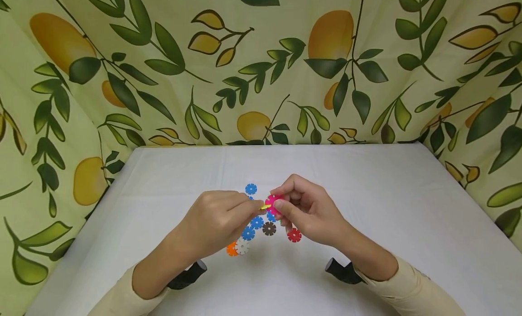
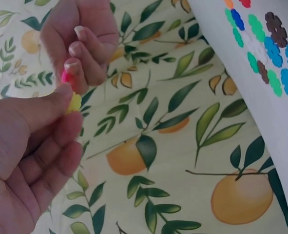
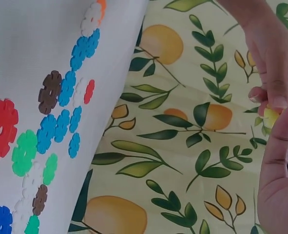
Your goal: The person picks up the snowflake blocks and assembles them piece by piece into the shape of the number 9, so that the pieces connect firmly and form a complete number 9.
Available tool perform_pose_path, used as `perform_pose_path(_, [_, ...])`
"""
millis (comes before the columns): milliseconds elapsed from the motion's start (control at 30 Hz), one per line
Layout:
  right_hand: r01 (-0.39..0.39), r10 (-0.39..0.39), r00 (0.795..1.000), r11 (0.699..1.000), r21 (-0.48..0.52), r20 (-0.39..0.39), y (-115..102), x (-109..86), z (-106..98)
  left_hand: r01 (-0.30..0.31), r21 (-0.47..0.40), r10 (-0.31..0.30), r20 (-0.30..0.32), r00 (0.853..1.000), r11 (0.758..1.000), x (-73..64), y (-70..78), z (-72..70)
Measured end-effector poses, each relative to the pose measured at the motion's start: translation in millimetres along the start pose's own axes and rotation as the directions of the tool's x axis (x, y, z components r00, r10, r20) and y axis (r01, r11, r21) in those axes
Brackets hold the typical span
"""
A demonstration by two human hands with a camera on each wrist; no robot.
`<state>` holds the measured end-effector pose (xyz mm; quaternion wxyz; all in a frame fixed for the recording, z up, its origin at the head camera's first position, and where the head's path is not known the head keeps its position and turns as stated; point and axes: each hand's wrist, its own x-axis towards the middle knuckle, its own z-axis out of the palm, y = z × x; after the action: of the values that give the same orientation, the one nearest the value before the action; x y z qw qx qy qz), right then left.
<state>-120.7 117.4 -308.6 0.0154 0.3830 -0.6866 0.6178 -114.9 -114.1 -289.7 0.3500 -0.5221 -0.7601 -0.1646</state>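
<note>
Both hands meet over the middle of the table in the head view. My left hand [image 1: 220, 221] pinches a yellow notched disc [image 1: 265, 207] between thumb and forefinger, and the disc appears nearly edge-on. Thumb and fingertips of my right hand [image 1: 314, 212] grip a pink notched disc [image 1: 270, 202]. The yellow disc's edge overlaps the pink one in the head view; I cannot tell whether they are slotted together. In the left wrist view the yellow disc [image 2: 75, 103] sits just below the pink disc [image 2: 66, 76], which is mostly hidden by fingers.
Beneath the hands, flat notched discs lie on the white table [image 1: 163, 180]: several blue ones [image 1: 251, 189], a brown one [image 1: 269, 228], a red one [image 1: 294, 235], white [image 1: 242, 247] and orange [image 1: 231, 249]. Green discs [image 3: 24, 153] show in the right wrist view. Patterned cloth [image 1: 261, 80] hangs behind.
</note>
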Motion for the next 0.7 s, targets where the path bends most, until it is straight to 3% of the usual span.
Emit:
perform_pose_path(233, [-0.016, 0.011, 0.997, 0.997, 0.074, 0.070, 6.7, 2.3, 0.4, 0.155, 0.004, -0.155, 0.025, 0.988, 0.988, -0.8, -0.6, -0.6])
perform_pose_path(433, [0.015, -0.020, 0.995, 0.999, 0.051, 0.102, 9.4, 2.7, 1.6, 0.148, 0.004, -0.148, 0.031, 0.989, 0.989, 0.1, 0.2, 4.8])
perform_pose_path(533, [0.040, -0.036, 0.993, 0.998, -0.038, 0.110, 12.5, 4.2, -3.6, 0.194, 0.013, -0.194, 0.073, 0.978, 0.981, -0.4, -2.8, 0.9])
perform_pose_path(600, [0.020, -0.002, 0.993, 0.989, -0.147, 0.122, 17.4, 6.3, -7.6, 0.238, 0.022, -0.239, 0.108, 0.965, 0.971, -0.7, -6.0, -4.0])
perform_pose_path(667, [-0.036, 0.080, 0.986, 0.959, -0.281, 0.146, 24.9, 8.9, -10.1, 0.270, 0.026, -0.271, 0.122, 0.955, 0.963, -1.5, -9.5, -9.5])
perform_pose_path(700, [-0.062, 0.133, 0.976, 0.929, -0.365, 0.174, 30.2, 10.1, -10.5, 0.286, 0.025, -0.287, 0.120, 0.950, 0.958, -1.7, -11.1, -12.6])
